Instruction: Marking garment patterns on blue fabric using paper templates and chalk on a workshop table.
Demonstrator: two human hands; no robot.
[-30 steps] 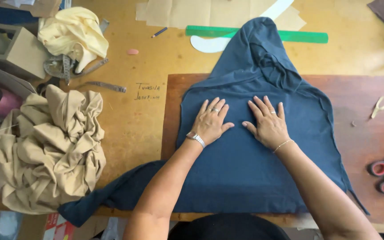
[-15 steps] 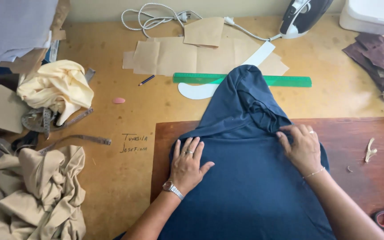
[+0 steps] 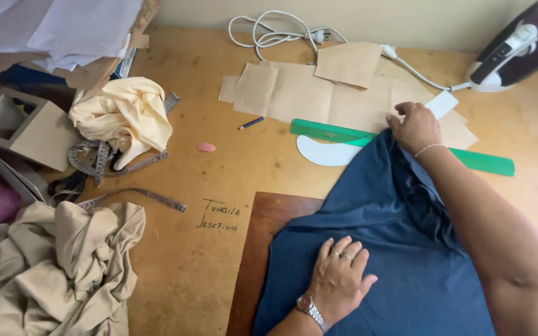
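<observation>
A dark blue fabric (image 3: 393,211) lies spread over a brown board (image 3: 269,218) on the wooden table. My left hand (image 3: 340,277), with a ring and a wristwatch, lies flat on the fabric's lower left part, fingers apart. My right hand (image 3: 413,127), with a thin bracelet, is at the fabric's far tip with its fingers curled on the cloth. It lies over a green ruler (image 3: 487,163) and a white curved ruler (image 3: 325,152). Its fingertips are hidden.
Brown paper pattern pieces (image 3: 294,93) lie beyond the rulers, with an iron (image 3: 518,43) and its white cord (image 3: 269,31) at the back. A pencil (image 3: 251,123), pink chalk (image 3: 206,147), cream cloth (image 3: 126,115), tape measure (image 3: 151,196), cardboard box (image 3: 26,127) and beige cloth heap (image 3: 57,267) fill the left.
My right hand has slid up the fabric from its middle to its far tip. My left hand stayed flat on the lower fabric. The view has tilted toward the table's back.
</observation>
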